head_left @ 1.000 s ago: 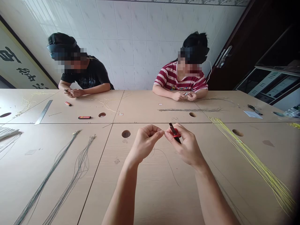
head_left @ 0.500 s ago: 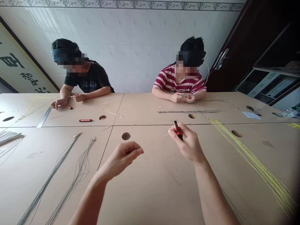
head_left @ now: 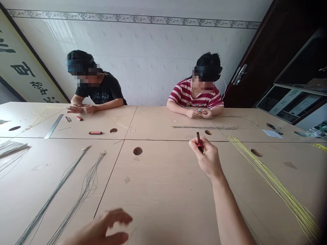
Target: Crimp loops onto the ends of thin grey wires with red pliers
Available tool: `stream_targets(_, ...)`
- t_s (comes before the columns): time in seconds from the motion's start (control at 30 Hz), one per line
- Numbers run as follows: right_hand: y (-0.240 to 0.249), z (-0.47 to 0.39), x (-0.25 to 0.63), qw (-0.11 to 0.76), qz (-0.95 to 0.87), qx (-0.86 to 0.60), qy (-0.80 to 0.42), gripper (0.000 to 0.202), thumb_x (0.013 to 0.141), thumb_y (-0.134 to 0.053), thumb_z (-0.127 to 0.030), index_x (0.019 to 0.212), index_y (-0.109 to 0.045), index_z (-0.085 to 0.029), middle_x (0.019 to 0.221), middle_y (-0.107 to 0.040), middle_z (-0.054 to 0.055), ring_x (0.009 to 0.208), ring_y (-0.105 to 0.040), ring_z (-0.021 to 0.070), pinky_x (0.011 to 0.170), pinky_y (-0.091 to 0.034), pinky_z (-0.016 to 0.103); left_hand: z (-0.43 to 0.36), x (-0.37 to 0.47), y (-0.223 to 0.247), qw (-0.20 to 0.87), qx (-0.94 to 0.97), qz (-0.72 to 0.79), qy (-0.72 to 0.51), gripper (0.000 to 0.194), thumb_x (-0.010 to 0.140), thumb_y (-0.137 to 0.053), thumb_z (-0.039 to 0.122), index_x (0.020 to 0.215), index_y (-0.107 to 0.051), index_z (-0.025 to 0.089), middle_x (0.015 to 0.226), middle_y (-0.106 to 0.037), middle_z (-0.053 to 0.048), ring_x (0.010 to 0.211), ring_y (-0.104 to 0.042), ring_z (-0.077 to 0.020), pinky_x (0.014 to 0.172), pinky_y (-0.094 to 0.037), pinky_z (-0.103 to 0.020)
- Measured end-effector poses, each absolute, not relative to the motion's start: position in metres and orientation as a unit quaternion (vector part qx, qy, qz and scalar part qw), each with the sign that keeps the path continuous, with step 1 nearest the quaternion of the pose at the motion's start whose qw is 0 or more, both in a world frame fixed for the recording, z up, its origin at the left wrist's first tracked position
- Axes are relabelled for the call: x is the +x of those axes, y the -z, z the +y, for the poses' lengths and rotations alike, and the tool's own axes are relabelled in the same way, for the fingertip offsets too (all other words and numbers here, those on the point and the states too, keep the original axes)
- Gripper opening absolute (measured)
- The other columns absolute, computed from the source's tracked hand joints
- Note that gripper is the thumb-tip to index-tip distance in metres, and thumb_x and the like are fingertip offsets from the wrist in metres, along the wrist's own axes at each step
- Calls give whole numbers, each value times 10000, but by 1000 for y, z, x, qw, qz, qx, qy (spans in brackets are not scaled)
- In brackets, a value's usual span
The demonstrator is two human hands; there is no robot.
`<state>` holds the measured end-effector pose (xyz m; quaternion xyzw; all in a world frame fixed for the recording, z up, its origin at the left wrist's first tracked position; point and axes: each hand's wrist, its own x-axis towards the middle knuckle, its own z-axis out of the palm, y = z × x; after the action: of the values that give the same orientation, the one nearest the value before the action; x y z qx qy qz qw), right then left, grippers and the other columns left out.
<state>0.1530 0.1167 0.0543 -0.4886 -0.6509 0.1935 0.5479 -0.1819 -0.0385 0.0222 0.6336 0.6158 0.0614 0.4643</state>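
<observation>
My right hand point(head_left: 208, 154) is closed around a small red-and-black hand tool point(head_left: 200, 144) with a dark, flat upright tip; its exact kind is unclear. A faint thin line hangs below that hand. Low in the view, my left hand point(head_left: 109, 224) is open, slightly blurred, its thumb and curved fingers apart with nothing seen between them. A faint thin strand shows beside its thumb. To its left, two bundles of grey-green cords, one farther left point(head_left: 61, 185) and one nearer point(head_left: 83, 189), lie on the table. Yellow cords point(head_left: 273, 177) lie right of my right hand.
Across the table point(head_left: 158, 190), a person in black point(head_left: 100, 90) and a person in striped red point(head_left: 195, 93) sit with their hands on it. A metal ruler point(head_left: 53, 126), a red-and-black stick-shaped object point(head_left: 95, 133) and tiny metal pieces point(head_left: 188, 136) lie there. Round holes point(head_left: 137, 151) pierce the tabletop.
My left hand has dropped toward the lower edge and opened from its pinch. My right hand has shifted slightly right, still holding the tool. The person in black has let go of the ruler.
</observation>
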Motion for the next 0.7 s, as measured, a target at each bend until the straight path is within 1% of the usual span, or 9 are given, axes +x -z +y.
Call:
stream_targets(0.07, -55, 115, 149, 540, -665, -477, -194, 210, 900, -582, -337, 737, -529, -214, 714, -490, -30, 644, -428, 122, 637, -359, 259, -23, -179, -43, 410, 677, 597, -133, 404, 862, -574, 529, 1219, -609, 343, 1393, -524, -30, 1271, -474, -273, 1065, -379, -383)
stream_targets(0.2, -58, 108, 138, 516, -697, -451, -212, 185, 915, -569, -305, 752, -549, -220, 739, -520, -25, 679, -461, 125, 662, -373, 255, 28, -140, -77, 377, 673, 569, -284, 414, 913, -509, 525, 1277, -564, 336, 1486, -436, -28, 1372, -372, -282, 1038, -425, -394)
stream_targets(0.33, -61, 103, 131, 501, -714, -433, -227, 166, 922, -564, -293, 771, -550, -228, 761, -526, -27, 697, -474, 122, 675, -382, 247, 78, -83, -72, 498, 646, 449, -365, 595, 883, -587, 509, 1418, -428, 305, 1543, -369, -68, 1389, -361, -282, 1025, -439, -398)
stream_targets(0.43, -63, 101, 129, 500, -716, -425, -237, 156, 924, -561, -294, 783, -556, -229, 764, -527, -28, 704, -486, 122, 681, -391, 245, 100, -53, -57, 592, 619, 352, -377, 624, 870, -637, 457, 1420, -430, 249, 1485, -442, -130, 1360, -404, -265, 1023, -426, -388)
stream_targets(0.5, -63, 102, 130, 504, -712, -425, -242, 165, 925, -557, -298, 777, -555, -226, 761, -530, -27, 703, -492, 122, 679, -394, 245, 105, -43, -51, 641, 606, 299, -364, 553, 871, -646, 432, 1355, -495, 211, 1337, -562, -147, 1174, -562, -227, 945, -459, -356)
stream_targets(0.53, -63, 103, 130, 506, -708, -428, -243, 171, 925, -556, -302, 773, -552, -225, 758, -530, -26, 699, -491, 121, 676, -393, 246, 105, -39, -49, 662, 599, 282, -352, 488, 874, -644, 430, 1285, -547, 187, 1203, -627, -135, 991, -628, -187, 848, -484, -323)
stream_targets(0.57, -62, 104, 131, 509, -704, -432, -243, 175, 923, -557, -307, 769, -549, -223, 752, -528, -27, 691, -486, 120, 670, -392, 247, 103, -38, -48, 682, 591, 270, -335, 420, 879, -635, 436, 1193, -595, 160, 1031, -666, -105, 770, -624, -134, 712, -479, -279)
stream_targets(0.63, -60, 106, 131, 514, -694, -445, -238, 184, 919, -560, -319, 764, -543, -220, 736, -520, -28, 676, -472, 121, 662, -386, 251, 98, -37, -49, 725, 566, 255, -297, 354, 892, -604, 461, 979, -643, 120, 693, -611, -20, 474, -420, -53, 484, -322, -207)
stream_targets(0.7, -58, 108, 131, 518, -683, -459, -235, 195, 915, -561, -330, 757, -536, -219, 718, -508, -29, 667, -457, 123, 655, -380, 256, 93, -38, -51, 774, 524, 221, -279, 385, 895, -581, 491, 804, -623, 119, 481, -440, 54, 401, -236, -37, 420, -160, -197)
